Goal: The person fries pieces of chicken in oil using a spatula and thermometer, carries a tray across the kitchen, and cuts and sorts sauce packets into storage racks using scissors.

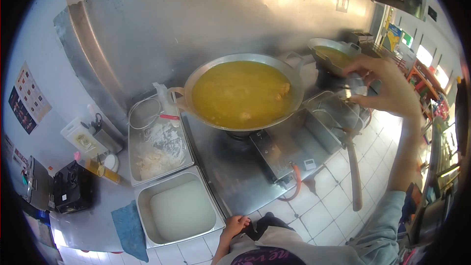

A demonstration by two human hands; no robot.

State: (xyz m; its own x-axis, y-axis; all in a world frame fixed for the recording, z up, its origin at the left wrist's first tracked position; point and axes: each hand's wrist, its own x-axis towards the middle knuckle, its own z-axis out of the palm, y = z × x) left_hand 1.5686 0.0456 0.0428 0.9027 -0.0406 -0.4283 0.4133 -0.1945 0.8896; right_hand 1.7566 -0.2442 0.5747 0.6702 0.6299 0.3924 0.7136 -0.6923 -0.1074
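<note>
My right hand (380,86) is raised at the right, its thumb and fingers closed around a small shiny, silvery object (355,88); blur hides what kind it is. Below that hand are a wire strainer basket (338,105) and a long handle (354,176). My left hand (237,225) is low in front of my body, fingers curled, beside the corner of a steel pan of whitish liquid (142,216). In the middle, a large two-handled wok (195,71) holds yellow oil (235,91) with a few browned pieces (283,91) in it.
A second wok of oil (331,55) stands at the back right. At left are a floury tray (162,152) with a round sieve (145,113), a blue cloth (129,228), a black box-shaped device (73,186) and a knife holder (105,137). An orange hose (297,181) hangs at the counter's front edge.
</note>
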